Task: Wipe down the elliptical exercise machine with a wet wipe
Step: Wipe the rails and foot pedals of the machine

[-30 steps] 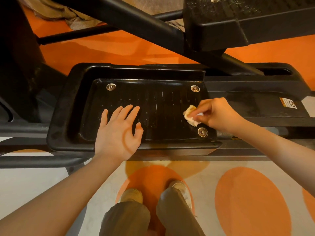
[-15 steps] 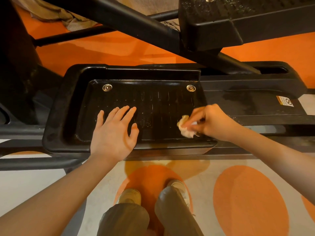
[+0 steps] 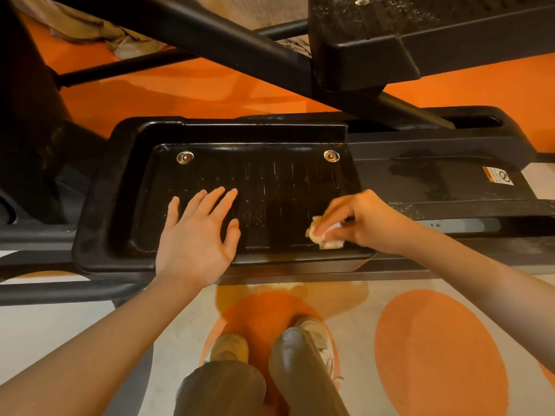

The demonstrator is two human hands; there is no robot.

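The black foot pedal [image 3: 126, 187] of the elliptical machine lies in front of me, a ribbed tray with round bolts at its corners. My left hand [image 3: 195, 238] rests flat on the pedal's near left part, fingers spread and straight. My right hand [image 3: 360, 220] pinches a crumpled pale wet wipe [image 3: 326, 237] and presses it onto the pedal's near right corner. The bolt at that corner is hidden under the wipe and fingers.
A second black pedal [image 3: 420, 34] hangs higher at the top right, above a diagonal black bar [image 3: 240, 52]. The machine's rail with a warning sticker [image 3: 498, 175] runs to the right. Crumpled cloth [image 3: 90, 31] lies on the orange floor behind. My shoes [image 3: 228, 346] stand below.
My right hand has drawn the wipe from the pedal's right middle down toward its near right corner, covering the bolt there. My left hand stays flat in place.
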